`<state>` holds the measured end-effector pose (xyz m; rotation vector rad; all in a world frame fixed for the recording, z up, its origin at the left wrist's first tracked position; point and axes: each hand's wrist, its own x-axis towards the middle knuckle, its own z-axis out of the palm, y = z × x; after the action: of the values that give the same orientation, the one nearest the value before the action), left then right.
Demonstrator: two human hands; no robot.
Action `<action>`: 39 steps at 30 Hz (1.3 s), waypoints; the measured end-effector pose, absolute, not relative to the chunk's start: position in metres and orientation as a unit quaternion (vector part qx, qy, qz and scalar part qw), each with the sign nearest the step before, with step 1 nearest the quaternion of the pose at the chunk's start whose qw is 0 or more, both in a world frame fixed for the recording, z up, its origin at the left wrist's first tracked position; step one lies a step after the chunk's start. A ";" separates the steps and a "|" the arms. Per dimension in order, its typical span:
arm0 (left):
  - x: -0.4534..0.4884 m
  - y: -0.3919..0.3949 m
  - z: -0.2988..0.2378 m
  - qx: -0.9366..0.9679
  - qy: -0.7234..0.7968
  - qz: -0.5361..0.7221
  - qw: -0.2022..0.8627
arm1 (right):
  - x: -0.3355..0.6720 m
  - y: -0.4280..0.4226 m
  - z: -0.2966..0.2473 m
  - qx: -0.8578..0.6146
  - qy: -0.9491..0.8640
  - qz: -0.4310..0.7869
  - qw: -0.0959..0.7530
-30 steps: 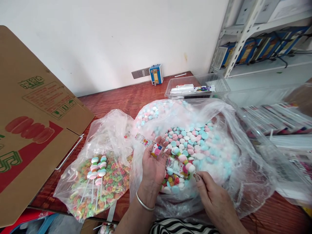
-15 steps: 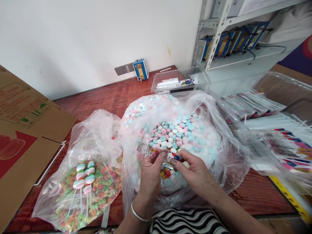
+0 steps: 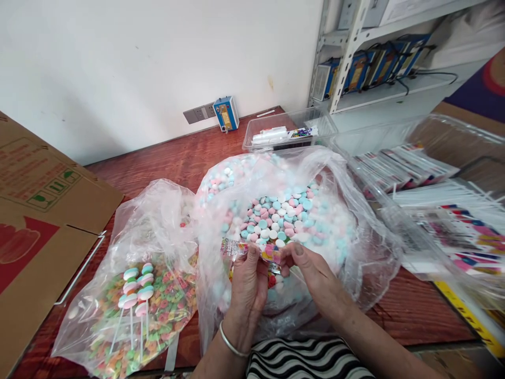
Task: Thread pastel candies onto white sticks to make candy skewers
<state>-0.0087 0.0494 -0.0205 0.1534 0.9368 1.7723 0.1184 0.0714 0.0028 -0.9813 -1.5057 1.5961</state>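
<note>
My left hand (image 3: 249,281) pinches a small printed plastic wrapper (image 3: 235,247) between thumb and fingers. The wrapper has pink, yellow and white print and stretches across to the fingertips of my right hand (image 3: 311,268), which are closed at its other end. Both hands are over a big clear bag (image 3: 379,252) of pink, white and blue candies (image 3: 276,213). Whether anything is inside the wrapper I cannot tell. To the left, candy skewers (image 3: 138,287) on white sticks lie on a clear bag of colourful ring-shaped gummies (image 3: 173,295).
A cardboard box (image 3: 47,200) stands at the left. Clear plastic bins (image 3: 343,150) at the right hold printed packets (image 3: 406,163) and white sticks (image 3: 442,195). Behind the bags is a smaller clear tray (image 3: 292,113). A blue device (image 3: 226,114) leans by the wall socket.
My hands have shifted slightly and the wrapper has turned, showing more of its pink and yellow print. My right thumb has lifted from its lower position. The view has moved a little.
</note>
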 end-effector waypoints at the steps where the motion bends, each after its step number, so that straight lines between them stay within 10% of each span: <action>1: -0.008 0.049 -0.021 0.060 0.395 0.743 0.536 | 0.117 0.072 0.004 -0.384 -0.583 0.622 0.354; 16: -0.028 0.002 -0.032 0.098 0.492 0.688 0.524 | 0.125 0.055 -0.017 -0.381 -0.756 0.468 0.254; 22: -0.081 -0.002 -0.029 -0.007 0.444 0.793 0.416 | 0.153 0.059 -0.043 -0.451 -0.856 0.131 0.214; 28: -0.096 0.000 -0.027 -0.044 0.419 0.811 0.407 | 0.159 0.055 -0.064 -0.441 -0.883 0.057 0.149; 39: -0.084 0.010 -0.020 -0.050 0.392 0.797 0.456 | 0.174 0.053 -0.055 -0.471 -0.540 0.658 0.230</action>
<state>-0.0844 0.0105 -0.0197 -0.1232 0.9660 1.9659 0.1742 0.0532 -0.0550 -1.2965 -1.4873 1.8114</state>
